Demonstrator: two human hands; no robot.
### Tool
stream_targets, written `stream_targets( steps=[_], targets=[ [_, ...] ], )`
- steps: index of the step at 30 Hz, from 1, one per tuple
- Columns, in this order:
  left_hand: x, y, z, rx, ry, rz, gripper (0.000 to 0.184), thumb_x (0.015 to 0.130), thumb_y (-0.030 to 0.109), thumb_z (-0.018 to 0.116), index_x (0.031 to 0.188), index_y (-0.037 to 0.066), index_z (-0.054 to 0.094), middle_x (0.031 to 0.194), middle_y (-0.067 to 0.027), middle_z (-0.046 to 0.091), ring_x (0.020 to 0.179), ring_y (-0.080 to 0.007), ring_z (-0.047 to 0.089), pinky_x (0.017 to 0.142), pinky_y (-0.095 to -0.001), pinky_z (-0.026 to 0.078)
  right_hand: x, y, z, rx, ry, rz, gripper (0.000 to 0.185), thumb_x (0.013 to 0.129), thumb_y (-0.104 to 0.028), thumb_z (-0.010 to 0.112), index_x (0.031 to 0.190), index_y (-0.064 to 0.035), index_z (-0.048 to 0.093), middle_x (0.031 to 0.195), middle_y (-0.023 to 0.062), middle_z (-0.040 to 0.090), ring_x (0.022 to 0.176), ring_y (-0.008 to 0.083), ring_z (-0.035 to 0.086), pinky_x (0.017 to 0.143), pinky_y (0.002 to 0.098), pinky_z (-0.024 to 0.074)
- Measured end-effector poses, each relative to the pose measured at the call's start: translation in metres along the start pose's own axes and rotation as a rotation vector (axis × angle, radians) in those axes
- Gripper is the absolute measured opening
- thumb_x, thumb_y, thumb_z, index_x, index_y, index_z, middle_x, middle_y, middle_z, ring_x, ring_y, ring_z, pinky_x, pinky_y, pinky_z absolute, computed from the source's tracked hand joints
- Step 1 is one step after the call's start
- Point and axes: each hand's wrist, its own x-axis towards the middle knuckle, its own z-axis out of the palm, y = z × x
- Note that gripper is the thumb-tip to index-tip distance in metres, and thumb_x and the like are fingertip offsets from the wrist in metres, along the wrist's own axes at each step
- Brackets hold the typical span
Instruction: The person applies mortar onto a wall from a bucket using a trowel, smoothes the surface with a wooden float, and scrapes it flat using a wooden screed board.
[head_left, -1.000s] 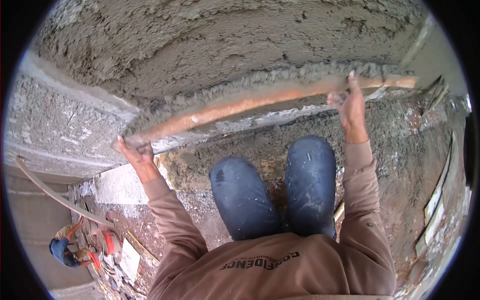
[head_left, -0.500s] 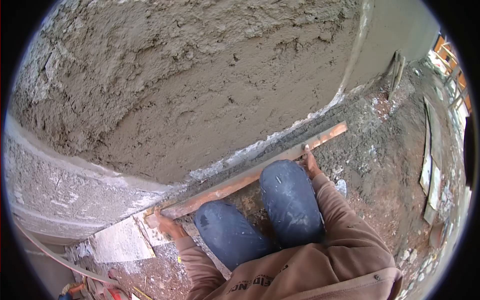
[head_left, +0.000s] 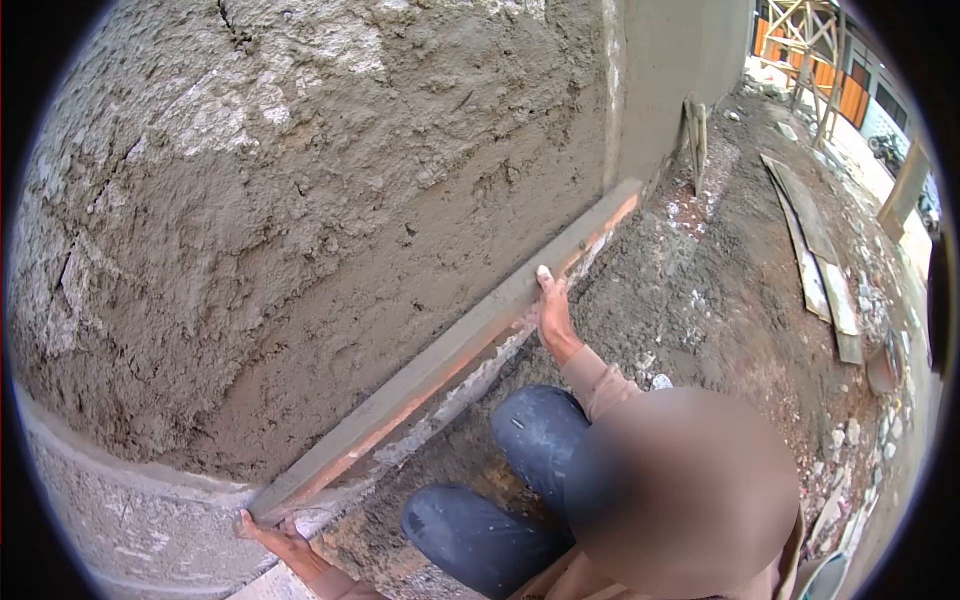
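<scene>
A long straight bar (head_left: 430, 365), grey with mortar on its top face and orange along its lower edge, lies against the foot of the rough mortared wall (head_left: 350, 210). My left hand (head_left: 277, 535) grips its lower left end, thumb at the corner. Farther up the bar, my right hand (head_left: 554, 312) holds it with the thumb on the top face; the fingers underneath are partly hidden. Little mortar is heaped on the bar. Below its edge shows a strip of pale, flaking wall base (head_left: 440, 412).
My knees (head_left: 540, 440) are bent close to the wall. Two sticks (head_left: 695, 145) lean on the smooth wall section. Weathered boards (head_left: 815, 255) lie on the dirt at the right, near rubble. A wooden frame (head_left: 808, 50) stands at the upper right. A blurred round patch covers the lower right.
The bar was on the wall heaped with mortar, came down to the ground near my knees, and is now back against the wall base. Both hands kept hold; the view turned right.
</scene>
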Motion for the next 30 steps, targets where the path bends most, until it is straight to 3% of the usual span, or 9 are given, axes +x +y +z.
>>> stream_targets(
  steps=[3, 6, 10, 13, 17, 21, 24, 28, 30],
  targets=[
    [0.022, 0.014, 0.002, 0.000, 0.050, -0.010, 0.084, 0.082, 0.064, 0.055, 0.145, 0.013, 0.031, 0.148, -0.0131, 0.035, 0.131, -0.0302, 0.037, 0.101, -0.0468, 0.034, -0.017, -0.033, 0.055, 0.016, -0.084, -0.165, 0.084, 0.098, -0.041, 0.052, 0.150, -0.0172, -0.009, 0.130, 0.0287, 0.044, 0.082, 0.0381, 0.068, 0.056, 0.0446, 0.0619],
    [0.042, 0.019, -0.010, -0.039, 0.028, -0.081, 0.082, 0.083, 0.065, 0.049, 0.144, 0.014, 0.032, 0.147, -0.0126, 0.035, 0.130, -0.0279, 0.038, 0.099, -0.0428, 0.035, -0.015, -0.029, 0.074, 0.109, -0.118, -0.216, 0.084, 0.100, -0.037, 0.050, 0.150, -0.0213, -0.016, 0.132, 0.0290, 0.042, 0.087, 0.0407, 0.067, 0.057, 0.0452, 0.0620],
    [0.028, 0.020, 0.004, -0.101, 0.045, -0.094, 0.080, 0.085, 0.063, 0.049, 0.143, 0.010, 0.034, 0.145, -0.0142, 0.037, 0.131, -0.0274, 0.038, 0.101, -0.0424, 0.034, -0.015, -0.043, 0.088, 0.076, -0.074, -0.332, 0.084, 0.099, -0.034, 0.051, 0.151, -0.0206, -0.014, 0.133, 0.0302, 0.043, 0.090, 0.0409, 0.067, 0.057, 0.0452, 0.0635],
    [0.014, 0.027, 0.023, -0.180, 0.019, -0.071, 0.078, 0.087, 0.059, 0.049, 0.144, 0.009, 0.033, 0.145, -0.0144, 0.037, 0.132, -0.0276, 0.038, 0.102, -0.0421, 0.035, -0.006, -0.091, 0.104, 0.013, -0.147, -0.368, 0.081, 0.100, -0.036, 0.050, 0.151, -0.0136, -0.008, 0.134, 0.0259, 0.041, 0.100, 0.0402, 0.065, 0.053, 0.0448, 0.0634],
    [-0.001, 0.034, 0.053, -0.159, 0.011, -0.026, 0.078, 0.088, 0.057, 0.050, 0.147, 0.009, 0.030, 0.148, -0.0131, 0.035, 0.132, -0.0274, 0.038, 0.099, -0.0396, 0.038, 0.022, -0.165, 0.119, -0.085, -0.156, -0.400, 0.078, 0.100, -0.035, 0.050, 0.150, -0.0082, -0.003, 0.118, 0.0285, 0.053, 0.067, 0.0293, 0.068, 0.042, 0.0350, 0.0596],
    [-0.018, 0.043, 0.062, -0.100, 0.051, -0.015, 0.080, 0.088, 0.058, 0.050, 0.149, 0.010, 0.028, 0.150, -0.0114, 0.033, 0.132, -0.0269, 0.037, 0.099, -0.0377, 0.037, 0.014, -0.169, 0.122, -0.096, -0.125, -0.424, 0.076, 0.100, -0.035, 0.050, 0.149, -0.0046, 0.000, 0.104, 0.0278, 0.060, 0.046, 0.0222, 0.061, 0.039, 0.0317, 0.0570],
    [-0.011, 0.037, 0.049, -0.077, 0.071, -0.025, 0.080, 0.089, 0.059, 0.049, 0.148, 0.009, 0.029, 0.150, -0.0109, 0.034, 0.132, -0.0262, 0.038, 0.100, -0.0367, 0.036, 0.003, -0.149, 0.122, -0.113, -0.106, -0.384, 0.075, 0.100, -0.033, 0.049, 0.148, -0.0024, 0.000, 0.106, 0.0289, 0.060, 0.048, 0.0221, 0.062, 0.040, 0.0327, 0.0576],
    [0.047, 0.000, -0.009, -0.166, 0.018, -0.151, 0.077, 0.090, 0.058, 0.047, 0.146, 0.007, 0.032, 0.148, -0.0105, 0.038, 0.130, -0.0248, 0.040, 0.101, -0.0357, 0.035, -0.025, -0.107, 0.121, -0.062, -0.146, -0.330, 0.088, 0.099, -0.025, 0.052, 0.149, -0.0025, -0.018, 0.094, 0.0260, 0.064, 0.048, 0.0238, 0.063, 0.040, 0.0330, 0.0557],
    [0.045, -0.003, -0.010, -0.169, 0.008, -0.156, 0.075, 0.092, 0.057, 0.045, 0.145, 0.006, 0.034, 0.147, -0.0106, 0.040, 0.130, -0.0243, 0.040, 0.101, -0.0357, 0.036, -0.024, -0.108, 0.124, -0.028, -0.158, -0.374, 0.088, 0.099, -0.023, 0.053, 0.149, -0.0022, -0.017, 0.094, 0.0255, 0.065, 0.047, 0.0229, 0.062, 0.039, 0.0324, 0.0548]
  ],
)
